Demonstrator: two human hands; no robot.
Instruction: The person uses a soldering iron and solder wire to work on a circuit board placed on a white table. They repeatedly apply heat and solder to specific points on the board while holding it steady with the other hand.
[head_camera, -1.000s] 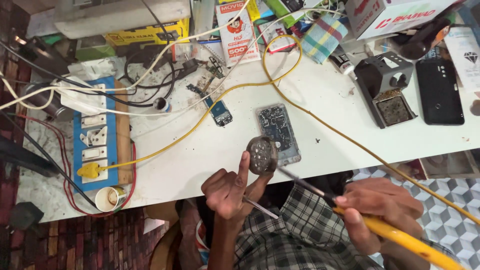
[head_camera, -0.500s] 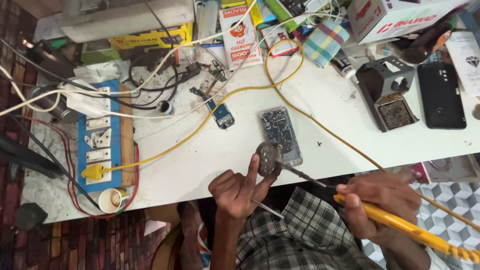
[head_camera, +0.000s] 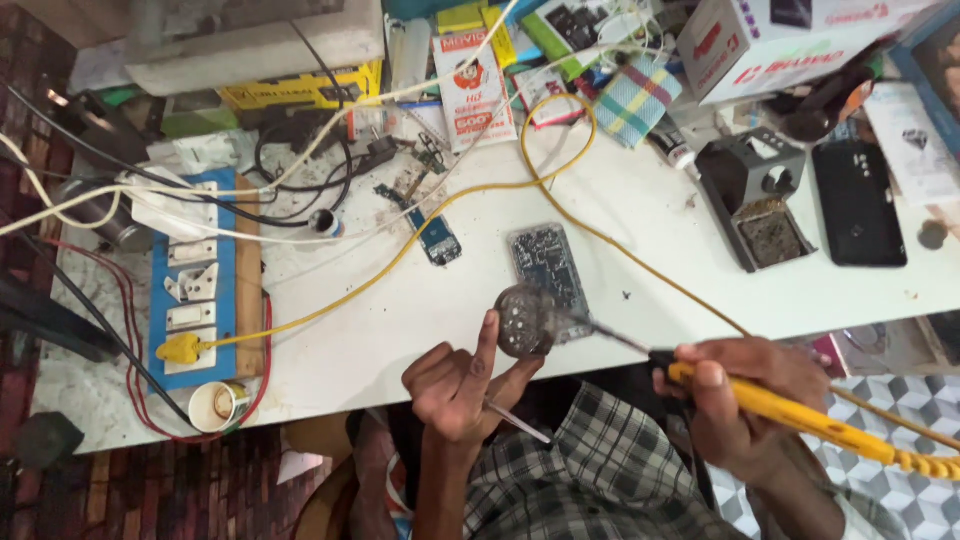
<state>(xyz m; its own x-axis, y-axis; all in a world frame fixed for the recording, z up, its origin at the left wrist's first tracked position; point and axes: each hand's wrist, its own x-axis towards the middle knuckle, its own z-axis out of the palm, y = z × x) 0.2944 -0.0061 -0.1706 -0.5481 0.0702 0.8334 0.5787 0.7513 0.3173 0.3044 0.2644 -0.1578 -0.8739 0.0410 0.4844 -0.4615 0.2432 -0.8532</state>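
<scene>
My left hand (head_camera: 462, 378) pinches a small round metal tin (head_camera: 523, 321) between thumb and index finger, just above the near table edge; a thin wire or solder strand (head_camera: 517, 422) also sticks out from under this hand. My right hand (head_camera: 745, 400) grips a yellow-handled soldering iron (head_camera: 790, 414), whose dark tip (head_camera: 600, 331) reaches left into the tin. A bare phone circuit board (head_camera: 549, 265) lies on the white table (head_camera: 640, 240) just behind the tin. A smaller blue board (head_camera: 437, 238) lies further left.
A blue switch board (head_camera: 196, 290) with a yellow plug (head_camera: 179, 349) sits at the left, with a paper cup (head_camera: 218, 404) in front. A yellow cable (head_camera: 560, 180) loops across the table. A black iron stand (head_camera: 760, 200), a black phone (head_camera: 858, 205) and boxes crowd the right and back.
The view has shifted slightly. My left hand with the tin has stayed near the table edge, and the iron tip remains in the tin; my right hand sits a little lower and further right.
</scene>
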